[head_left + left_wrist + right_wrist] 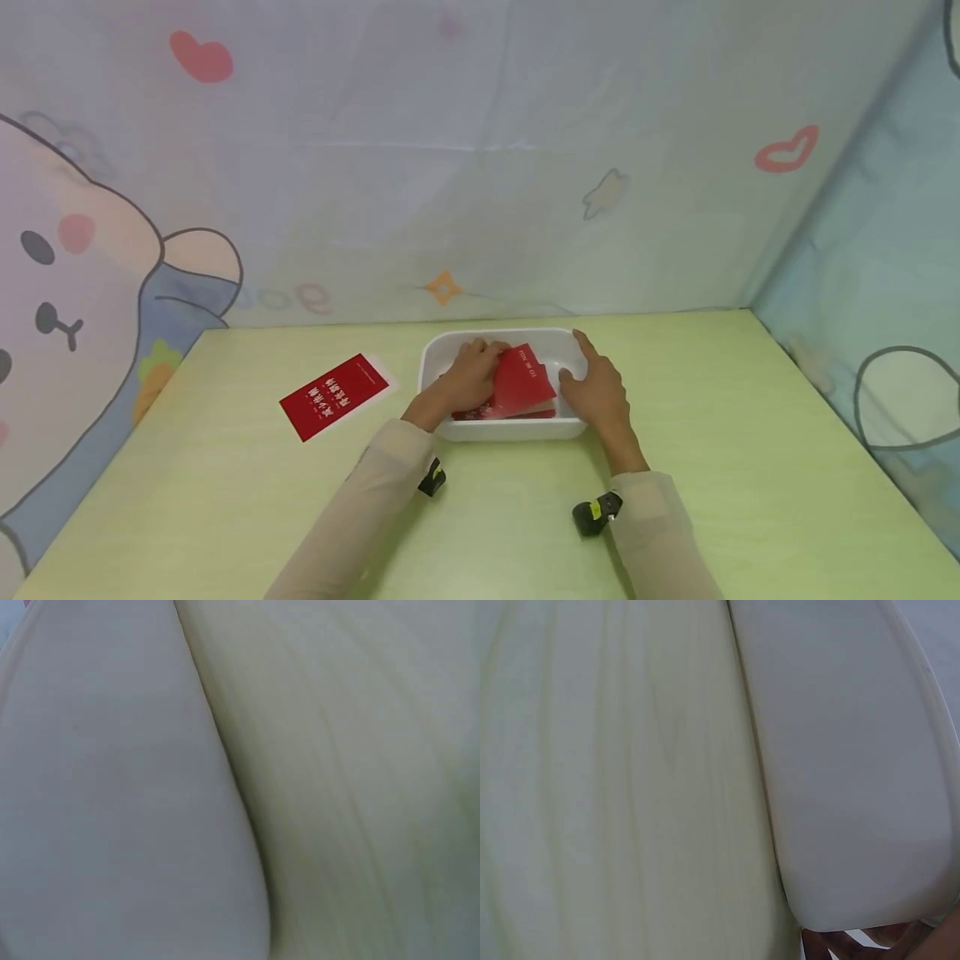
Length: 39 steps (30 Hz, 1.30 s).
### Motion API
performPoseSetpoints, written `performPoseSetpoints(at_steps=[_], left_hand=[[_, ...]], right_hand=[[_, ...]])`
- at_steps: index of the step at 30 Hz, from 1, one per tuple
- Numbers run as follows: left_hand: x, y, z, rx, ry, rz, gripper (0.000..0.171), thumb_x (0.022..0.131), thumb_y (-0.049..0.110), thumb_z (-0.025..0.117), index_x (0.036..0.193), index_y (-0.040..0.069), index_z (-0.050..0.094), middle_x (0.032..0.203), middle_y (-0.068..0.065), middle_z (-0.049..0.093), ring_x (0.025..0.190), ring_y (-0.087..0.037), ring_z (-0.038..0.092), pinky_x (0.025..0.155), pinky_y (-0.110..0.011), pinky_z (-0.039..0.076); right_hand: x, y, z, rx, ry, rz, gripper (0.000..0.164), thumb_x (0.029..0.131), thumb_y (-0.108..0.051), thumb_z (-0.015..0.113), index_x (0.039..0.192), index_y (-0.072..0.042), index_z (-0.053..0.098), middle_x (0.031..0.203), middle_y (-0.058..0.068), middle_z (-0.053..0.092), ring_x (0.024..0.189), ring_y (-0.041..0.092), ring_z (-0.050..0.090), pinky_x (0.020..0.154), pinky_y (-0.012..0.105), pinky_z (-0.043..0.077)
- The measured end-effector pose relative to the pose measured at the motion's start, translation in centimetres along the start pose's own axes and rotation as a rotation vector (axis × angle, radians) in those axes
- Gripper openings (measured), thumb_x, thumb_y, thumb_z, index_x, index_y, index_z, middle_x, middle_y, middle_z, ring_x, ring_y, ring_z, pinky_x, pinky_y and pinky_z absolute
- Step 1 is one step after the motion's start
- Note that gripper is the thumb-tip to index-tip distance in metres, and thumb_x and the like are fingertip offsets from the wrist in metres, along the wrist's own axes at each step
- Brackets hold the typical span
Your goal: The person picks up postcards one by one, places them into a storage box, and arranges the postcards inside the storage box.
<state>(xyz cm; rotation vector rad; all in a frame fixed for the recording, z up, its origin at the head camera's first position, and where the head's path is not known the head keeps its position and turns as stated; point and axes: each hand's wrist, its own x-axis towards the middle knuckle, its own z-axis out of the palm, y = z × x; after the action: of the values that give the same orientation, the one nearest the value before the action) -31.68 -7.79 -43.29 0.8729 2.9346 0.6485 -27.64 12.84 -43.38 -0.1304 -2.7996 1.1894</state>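
A white plastic tray (517,430) stands near the back middle of the table, with several red printed cards or envelopes (521,383) inside, overlapping and tilted. Reaching over its left side, my left hand (468,377) grips the left part of these red pieces with curled fingers; its fingertips are hidden. At the right end, my right hand (598,387) holds the tray's rim, thumb inside and fingers outside. Some of those fingers (870,941) show around the tray's corner in the right wrist view. Only the tray's outer wall (127,787) and tabletop fill the left wrist view.
Left of the tray, a red card with white characters (333,396) lies flat on the table, a white edge showing beside it. The pale yellow-green wooden table (750,433) meets a printed cloth backdrop (480,167) behind, and another cloth (885,275) hangs on the right.
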Motion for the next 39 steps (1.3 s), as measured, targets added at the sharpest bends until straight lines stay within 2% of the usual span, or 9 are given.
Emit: performPoseSetpoints(at_steps=[4, 10, 14, 21, 25, 30, 34, 39], left_hand=[[0.1, 0.1, 0.2, 0.026, 0.009, -0.003, 0.04, 0.096, 0.004, 0.039, 0.136, 0.007, 0.042, 0.117, -0.017, 0.049, 0.098, -0.027, 0.039, 0.087, -0.039, 0.039], [0.2, 0.2, 0.7, 0.05, -0.042, -0.05, 0.039, 0.1, 0.013, 0.036, 0.139, 0.011, 0.04, 0.124, -0.017, 0.049, 0.104, -0.029, 0.039, 0.089, -0.042, 0.039], [0.2, 0.2, 1.0, 0.058, -0.071, -0.07, 0.04, 0.102, 0.02, 0.034, 0.141, 0.012, 0.038, 0.129, -0.015, 0.048, 0.102, -0.028, 0.037, 0.088, -0.041, 0.039], [0.2, 0.3, 1.1, 0.053, -0.114, -0.077, 0.051, 0.1, 0.03, 0.041, 0.147, 0.013, 0.029, 0.138, -0.012, 0.043, 0.108, -0.026, 0.034, 0.095, -0.043, 0.036], [0.1, 0.3, 1.2, 0.017, -0.129, -0.098, 0.066, 0.094, 0.042, 0.05, 0.149, 0.017, 0.023, 0.141, -0.011, 0.037, 0.116, -0.026, 0.031, 0.096, -0.047, 0.037], [-0.2, 0.4, 1.2, 0.024, -0.132, -0.082, 0.089, 0.078, 0.058, 0.063, 0.148, 0.019, 0.025, 0.137, -0.009, 0.038, 0.119, -0.025, 0.03, 0.096, -0.047, 0.038], [-0.4, 0.4, 1.2, 0.04, -0.141, -0.065, 0.092, 0.073, 0.059, 0.068, 0.147, 0.022, 0.027, 0.134, -0.006, 0.038, 0.119, -0.022, 0.03, 0.095, -0.045, 0.037], [-0.3, 0.4, 1.2, 0.056, -0.151, -0.051, 0.089, 0.074, 0.059, 0.068, 0.146, 0.025, 0.028, 0.137, -0.003, 0.038, 0.12, -0.021, 0.03, 0.093, -0.045, 0.038]], right_hand=[[0.1, 0.0, -0.1, -0.003, -0.006, 0.005, 0.065, 0.09, -0.026, 0.049, 0.149, -0.024, 0.024, 0.13, 0.027, 0.046, 0.103, 0.038, 0.048, 0.079, 0.062, 0.045], [0.2, 0.1, 0.0, -0.011, -0.01, 0.009, 0.065, 0.09, -0.026, 0.049, 0.149, -0.024, 0.023, 0.131, 0.027, 0.046, 0.104, 0.038, 0.048, 0.08, 0.063, 0.045], [0.2, 0.1, 0.0, -0.012, -0.009, 0.017, 0.065, 0.09, -0.025, 0.049, 0.149, -0.023, 0.023, 0.131, 0.027, 0.045, 0.104, 0.039, 0.048, 0.08, 0.062, 0.045], [0.1, 0.2, -0.2, -0.016, -0.003, 0.01, 0.064, 0.09, -0.024, 0.05, 0.149, -0.022, 0.024, 0.129, 0.028, 0.047, 0.102, 0.038, 0.049, 0.079, 0.061, 0.046], [0.0, 0.4, -0.2, -0.012, -0.004, 0.002, 0.064, 0.09, -0.023, 0.05, 0.149, -0.022, 0.025, 0.128, 0.029, 0.047, 0.102, 0.039, 0.049, 0.079, 0.061, 0.046], [-0.1, 0.3, -0.1, -0.01, -0.002, 0.001, 0.064, 0.09, -0.023, 0.05, 0.149, -0.021, 0.026, 0.127, 0.029, 0.048, 0.101, 0.04, 0.05, 0.079, 0.061, 0.046], [-0.1, 0.2, -0.2, -0.011, 0.006, 0.002, 0.064, 0.09, -0.022, 0.05, 0.149, -0.02, 0.026, 0.127, 0.029, 0.048, 0.101, 0.04, 0.05, 0.078, 0.06, 0.047], [-0.1, 0.1, -0.3, -0.014, 0.004, 0.007, 0.064, 0.09, -0.023, 0.05, 0.149, -0.021, 0.025, 0.128, 0.029, 0.047, 0.103, 0.04, 0.05, 0.08, 0.061, 0.046]])
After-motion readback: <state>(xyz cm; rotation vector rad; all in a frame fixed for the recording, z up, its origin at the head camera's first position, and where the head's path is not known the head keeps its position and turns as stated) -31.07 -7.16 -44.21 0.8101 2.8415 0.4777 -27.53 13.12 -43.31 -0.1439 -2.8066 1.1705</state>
